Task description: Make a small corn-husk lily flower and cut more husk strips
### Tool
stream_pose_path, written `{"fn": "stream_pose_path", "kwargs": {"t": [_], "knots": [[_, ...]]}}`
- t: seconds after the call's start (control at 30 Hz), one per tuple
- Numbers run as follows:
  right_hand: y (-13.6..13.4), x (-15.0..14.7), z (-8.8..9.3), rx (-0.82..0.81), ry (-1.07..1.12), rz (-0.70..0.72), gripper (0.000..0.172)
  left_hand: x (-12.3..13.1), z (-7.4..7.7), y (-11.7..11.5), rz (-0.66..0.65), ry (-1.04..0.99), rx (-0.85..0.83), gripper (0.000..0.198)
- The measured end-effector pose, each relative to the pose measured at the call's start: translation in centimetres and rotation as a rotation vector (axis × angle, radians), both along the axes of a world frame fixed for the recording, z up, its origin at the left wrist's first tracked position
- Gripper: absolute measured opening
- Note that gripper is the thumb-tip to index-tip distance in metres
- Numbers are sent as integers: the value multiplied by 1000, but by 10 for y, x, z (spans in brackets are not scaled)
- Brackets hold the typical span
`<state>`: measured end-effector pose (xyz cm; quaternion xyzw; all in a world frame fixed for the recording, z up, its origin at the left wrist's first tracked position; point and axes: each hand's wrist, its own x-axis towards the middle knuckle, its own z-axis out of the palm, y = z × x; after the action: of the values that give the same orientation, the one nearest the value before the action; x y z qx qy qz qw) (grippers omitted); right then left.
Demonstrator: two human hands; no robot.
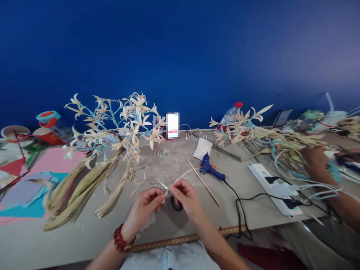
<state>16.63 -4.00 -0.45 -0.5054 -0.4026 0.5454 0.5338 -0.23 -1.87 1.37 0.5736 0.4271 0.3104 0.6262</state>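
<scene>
My left hand [150, 202], with a red bead bracelet at its wrist, pinches the end of a small pale piece [166, 195]. Close beside it, my right hand [184, 195] is closed on a thin pale strip [184, 174] that curves up to the right. The fingertips of both hands nearly meet. Scissors lie beneath the hands; a blade [162, 184] and a black handle [176, 204] show, the rest is hidden. Right of my right hand are a thin wooden stick [204, 183] and a blue glue gun [210, 168].
Pale flowers on blue stems [112, 120] stand behind left, with dried husks [84, 187] before them. A phone [172, 125] leans at the wall. A white power strip [272, 189] with cables lies right, near another person's hand [316, 161]. Coloured paper [33, 191] lies far left.
</scene>
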Motion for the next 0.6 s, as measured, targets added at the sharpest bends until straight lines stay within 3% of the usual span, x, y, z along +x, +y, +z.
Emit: {"fn": "stream_pose_path", "kwargs": {"t": [0.1, 0.2, 0.27, 0.37, 0.47, 0.6], "knots": [[0, 38, 2, 92, -512, -29, 28, -3, -4, 5, 78, -23, -40, 23], [-3, 81, -3, 106, -1156, -221, 19, -8, -4, 8, 127, -58, -42, 25], [-4, 98, -9, 76, -1384, -225, 14, -10, -4, 9, 145, -72, -53, 26], [-6, 108, -18, 65, -1493, -189, 15, -10, -8, 10, 192, -57, -61, 25], [-5, 109, -20, 29, -1465, -252, 21, -11, -12, 11, 227, -33, -45, 25], [-4, 99, -16, 4, -1178, -355, 22, -11, -11, 12, 255, -62, -21, 28]]}}
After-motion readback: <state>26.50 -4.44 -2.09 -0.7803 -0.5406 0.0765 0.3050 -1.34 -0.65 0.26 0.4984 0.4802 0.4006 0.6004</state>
